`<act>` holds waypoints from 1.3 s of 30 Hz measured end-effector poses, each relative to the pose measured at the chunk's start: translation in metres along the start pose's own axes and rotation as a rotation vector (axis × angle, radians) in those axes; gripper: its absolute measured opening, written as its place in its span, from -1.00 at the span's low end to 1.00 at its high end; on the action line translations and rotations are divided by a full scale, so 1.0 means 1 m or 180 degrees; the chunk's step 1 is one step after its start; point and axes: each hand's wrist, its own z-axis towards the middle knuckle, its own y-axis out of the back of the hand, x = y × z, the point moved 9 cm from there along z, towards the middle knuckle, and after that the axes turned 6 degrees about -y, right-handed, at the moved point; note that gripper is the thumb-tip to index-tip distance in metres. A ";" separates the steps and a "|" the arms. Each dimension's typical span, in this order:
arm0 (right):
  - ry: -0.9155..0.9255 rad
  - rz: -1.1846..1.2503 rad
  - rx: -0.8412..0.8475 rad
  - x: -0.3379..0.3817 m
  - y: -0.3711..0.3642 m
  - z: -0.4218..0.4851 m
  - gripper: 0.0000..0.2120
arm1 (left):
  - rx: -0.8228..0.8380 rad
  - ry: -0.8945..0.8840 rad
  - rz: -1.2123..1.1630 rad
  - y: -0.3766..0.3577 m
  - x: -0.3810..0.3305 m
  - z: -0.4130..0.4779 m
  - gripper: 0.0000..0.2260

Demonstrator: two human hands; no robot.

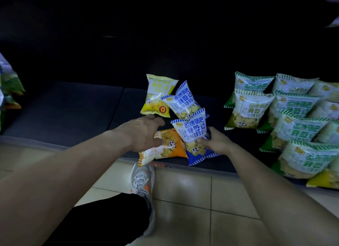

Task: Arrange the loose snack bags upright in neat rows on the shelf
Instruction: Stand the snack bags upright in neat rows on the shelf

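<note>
Head view: R hand [214, 144] fingers pinching front blue bag [192, 132] upright near shelf [64, 113] edge. L hand [145, 134] fingers spread, w/ orange bag [170, 145] lying flat under them and yellow bag [158, 95] just beyond fingertips. Green bags [293, 117] in rows well to the right of R fingers.

A single head-worn wide-angle camera looks forward and steeply down at a low dark shelf [64, 113], close enough that both forearms stretch in from the bottom corners. The shelf's front edge runs slantwise across the middle; tiled floor [192, 200] and a shoe [142, 181] fill the lower part. The shelf's back is lost in darkness.
</note>
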 end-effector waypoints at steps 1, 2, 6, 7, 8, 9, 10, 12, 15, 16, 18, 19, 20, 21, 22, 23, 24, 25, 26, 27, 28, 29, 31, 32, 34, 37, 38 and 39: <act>0.0027 0.0024 -0.0030 -0.002 0.001 0.001 -0.32 | -0.0005 0.0003 -0.0003 -0.001 0.000 -0.001 -0.41; 0.0054 0.0028 -0.0069 -0.004 0.003 0.002 -0.36 | -0.0005 0.0004 0.0001 -0.001 0.000 -0.002 -0.41; 0.0196 -0.0144 -0.0169 -0.001 0.011 -0.003 -0.51 | 0.0032 0.0004 0.0069 -0.002 -0.003 -0.006 -0.41; 0.0246 -0.0275 -0.0240 0.002 0.016 -0.006 -0.50 | 0.0038 0.0005 0.0089 -0.001 -0.003 -0.007 -0.41; 0.0300 -0.0421 -0.0339 0.006 0.023 -0.011 -0.48 | 0.0039 0.0009 0.0111 0.001 -0.005 -0.007 -0.41; 0.0338 -0.0553 -0.0432 0.009 0.031 -0.017 -0.47 | 0.0037 0.0017 0.0135 0.004 -0.007 -0.007 -0.41; 0.0387 -0.0652 -0.0485 0.014 0.038 -0.026 -0.47 | 0.0018 0.0016 0.0164 0.008 -0.010 -0.007 -0.41; 0.0508 -0.0781 -0.0516 0.025 0.055 -0.047 -0.50 | -0.0063 -0.0015 0.0188 0.018 -0.017 -0.007 -0.40; 0.0683 -0.0944 -0.0574 0.042 0.086 -0.089 -0.50 | -0.0239 -0.0043 0.0066 0.035 -0.034 -0.009 -0.38; 0.0738 -0.1009 -0.0585 0.048 0.096 -0.104 -0.50 | -0.0317 -0.0067 0.0003 0.041 -0.041 -0.009 -0.37; 0.0834 -0.1173 -0.0608 0.057 0.116 -0.137 -0.47 | -0.0503 -0.0152 -0.0164 0.053 -0.061 -0.010 -0.32; 0.0879 -0.1257 -0.0639 0.060 0.126 -0.154 -0.46 | -0.0609 -0.0213 -0.0303 0.059 -0.073 -0.011 -0.29; 0.0920 -0.1330 -0.0682 0.062 0.135 -0.171 -0.45 | -0.0713 -0.0282 -0.0472 0.065 -0.086 -0.012 -0.25; 0.0957 -0.1392 -0.0722 0.063 0.142 -0.187 -0.46 | -0.0815 -0.0355 -0.0643 0.070 -0.101 -0.013 -0.21; 0.0974 -0.1435 -0.0754 0.061 0.148 -0.202 -0.47 | -0.0898 -0.0434 -0.0787 0.075 -0.116 -0.014 -0.17; 0.0969 -0.1446 -0.0771 0.055 0.152 -0.216 -0.47 | -0.0962 -0.0531 -0.0894 0.080 -0.133 -0.015 -0.13; 0.0981 -0.1408 -0.0770 0.051 0.152 -0.226 -0.47 | -0.1000 -0.0605 -0.0978 0.081 -0.146 -0.015 -0.11; 0.1000 -0.1321 -0.0793 0.046 0.152 -0.234 -0.45 | -0.1014 -0.0667 -0.1033 0.082 -0.159 -0.014 -0.09; 0.1028 -0.1201 -0.0841 0.039 0.153 -0.243 -0.43 | -0.1017 -0.0734 -0.1062 0.081 -0.173 -0.013 -0.08; 0.1045 -0.1072 -0.0877 0.033 0.154 -0.250 -0.42 | -0.1004 -0.0798 -0.1084 0.078 -0.186 -0.012 -0.09; 0.1056 -0.0971 -0.0894 0.028 0.155 -0.255 -0.43 | -0.0995 -0.0871 -0.1101 0.075 -0.199 -0.010 -0.13; 0.1067 -0.0918 -0.0903 0.024 0.156 -0.257 -0.44 | -0.1008 -0.0933 -0.1114 0.073 -0.210 -0.009 -0.20; 0.1067 -0.0888 -0.0906 0.019 0.161 -0.259 -0.44 | -0.1082 -0.0977 -0.1185 0.072 -0.224 -0.008 -0.34; 0.1049 -0.0874 -0.0894 0.016 0.164 -0.259 -0.41 | -0.1106 -0.0971 -0.1277 0.072 -0.227 -0.006 -0.39; 0.1017 -0.0893 -0.0851 0.010 0.169 -0.258 -0.30 | -0.1158 -0.0960 -0.1394 0.071 -0.232 -0.001 -0.43; 0.0864 -0.1256 -0.1058 -0.006 0.187 -0.255 -0.17 | -0.1220 -0.0848 -0.0975 0.066 -0.238 0.010 -0.40; 0.0772 -0.1304 -0.1137 -0.014 0.196 -0.254 -0.19 | -0.1234 -0.0783 -0.0724 0.063 -0.239 0.015 -0.35; 0.0687 -0.1268 -0.1182 -0.022 0.205 -0.253 -0.25 | -0.1238 -0.0715 -0.0483 0.060 -0.239 0.022 -0.30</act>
